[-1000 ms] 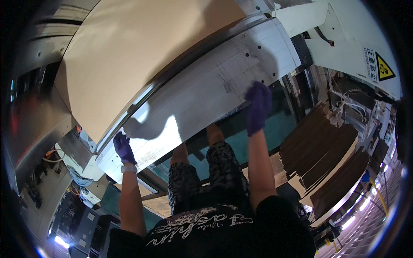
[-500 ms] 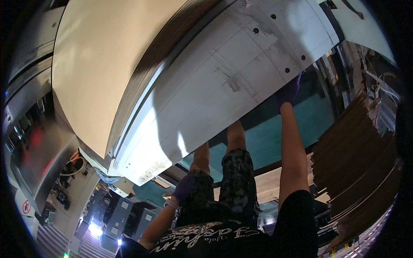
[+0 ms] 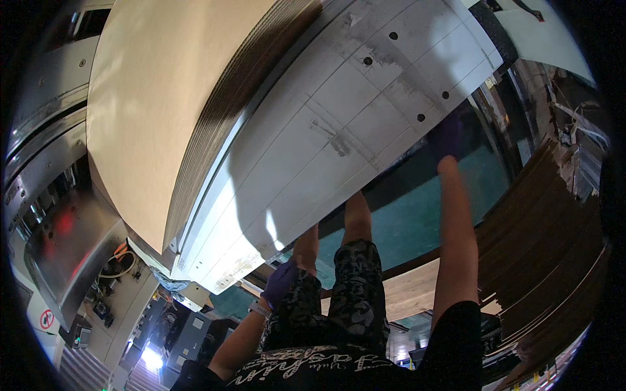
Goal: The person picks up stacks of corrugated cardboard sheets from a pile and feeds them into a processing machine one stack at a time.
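Observation:
My left hand [image 3: 279, 285], in a purple glove with a watch-like band at the wrist, is down beside my left thigh; its fingers cannot be made out. Under the near edge of the pale grey machine table [image 3: 287, 186], on the right, my right hand [image 3: 446, 138] hangs in shadow in a purple glove. It is nearest to the table edge, and its dark fingers do not show clearly. Grid lines, scuffs and several dark round holes mark the table top. A thick stack of tan sheets [image 3: 163, 85] lies on its far left part.
Dark brown layered strips [image 3: 548, 254] are piled at the right. Green flooring [image 3: 417, 215] lies below the table, with a pale wooden board [image 3: 411, 287] near my feet. Metal machine parts [image 3: 72, 241] and a grey ledge with orange-handled tools [image 3: 120, 251] stand at the left.
My right hand has drawn away from the table's edge and sits darker in the shadow. My left hand stays by my thigh. The whole view has shifted slightly.

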`<state>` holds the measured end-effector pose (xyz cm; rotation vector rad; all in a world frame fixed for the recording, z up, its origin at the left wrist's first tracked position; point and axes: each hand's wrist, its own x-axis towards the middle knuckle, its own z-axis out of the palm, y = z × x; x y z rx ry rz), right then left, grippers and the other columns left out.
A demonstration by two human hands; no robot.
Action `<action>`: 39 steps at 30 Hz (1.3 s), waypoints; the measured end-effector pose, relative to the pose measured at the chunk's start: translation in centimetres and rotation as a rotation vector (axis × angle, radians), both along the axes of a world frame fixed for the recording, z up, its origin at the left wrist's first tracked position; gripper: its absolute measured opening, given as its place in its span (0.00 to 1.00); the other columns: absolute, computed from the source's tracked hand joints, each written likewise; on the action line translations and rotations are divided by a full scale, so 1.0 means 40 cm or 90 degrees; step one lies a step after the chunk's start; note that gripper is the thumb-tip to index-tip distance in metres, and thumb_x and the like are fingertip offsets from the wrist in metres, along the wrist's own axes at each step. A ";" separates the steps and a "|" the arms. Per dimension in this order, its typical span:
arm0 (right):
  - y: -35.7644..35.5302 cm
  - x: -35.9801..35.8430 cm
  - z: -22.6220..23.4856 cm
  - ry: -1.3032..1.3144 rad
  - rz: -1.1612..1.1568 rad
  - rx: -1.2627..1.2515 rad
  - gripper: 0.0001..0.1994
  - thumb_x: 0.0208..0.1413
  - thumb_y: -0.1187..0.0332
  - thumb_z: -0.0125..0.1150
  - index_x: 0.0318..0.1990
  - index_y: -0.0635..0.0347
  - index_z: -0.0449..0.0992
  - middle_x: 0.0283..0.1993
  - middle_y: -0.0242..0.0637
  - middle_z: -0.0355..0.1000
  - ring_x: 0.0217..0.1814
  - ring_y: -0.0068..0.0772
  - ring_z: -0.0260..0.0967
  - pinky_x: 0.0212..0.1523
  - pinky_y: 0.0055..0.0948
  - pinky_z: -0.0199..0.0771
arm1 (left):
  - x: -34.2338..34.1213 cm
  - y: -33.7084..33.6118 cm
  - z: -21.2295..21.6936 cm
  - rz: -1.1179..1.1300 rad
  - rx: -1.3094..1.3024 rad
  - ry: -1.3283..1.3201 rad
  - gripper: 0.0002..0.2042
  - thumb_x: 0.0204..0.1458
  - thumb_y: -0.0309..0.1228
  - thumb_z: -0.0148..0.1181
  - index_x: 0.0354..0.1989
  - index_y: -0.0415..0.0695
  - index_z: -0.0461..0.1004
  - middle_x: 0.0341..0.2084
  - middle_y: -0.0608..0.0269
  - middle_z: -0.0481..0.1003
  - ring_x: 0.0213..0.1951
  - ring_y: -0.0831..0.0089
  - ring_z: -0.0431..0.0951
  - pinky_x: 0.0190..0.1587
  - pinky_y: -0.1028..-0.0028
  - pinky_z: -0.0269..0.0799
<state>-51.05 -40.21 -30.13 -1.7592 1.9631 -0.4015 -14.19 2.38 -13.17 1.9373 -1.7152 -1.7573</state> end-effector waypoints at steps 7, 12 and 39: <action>-0.162 -0.243 -0.194 -0.219 -0.083 0.216 0.23 0.52 0.61 0.57 0.51 0.68 0.68 0.53 0.52 0.68 0.55 0.52 0.65 0.50 0.41 0.68 | 0.030 0.012 -0.053 0.109 0.049 0.061 0.14 0.57 0.31 0.49 0.50 0.38 0.69 0.45 0.51 0.71 0.47 0.61 0.72 0.51 0.70 0.66; -0.020 -0.083 -0.084 -0.244 -0.123 -0.021 0.24 0.54 0.60 0.54 0.53 0.71 0.66 0.55 0.56 0.65 0.58 0.52 0.62 0.56 0.43 0.63 | 0.053 0.022 -0.038 -0.024 -0.115 -0.021 0.13 0.59 0.31 0.48 0.47 0.36 0.69 0.41 0.53 0.73 0.45 0.65 0.72 0.50 0.70 0.66; 1.048 -0.481 0.880 -0.717 -0.802 -0.655 0.16 0.59 0.47 0.46 0.35 0.47 0.69 0.28 0.23 0.67 0.34 0.24 0.67 0.35 0.30 0.67 | 0.057 -0.367 0.295 0.267 0.100 0.305 0.14 0.55 0.36 0.55 0.47 0.44 0.68 0.34 0.64 0.72 0.32 0.75 0.73 0.34 0.76 0.68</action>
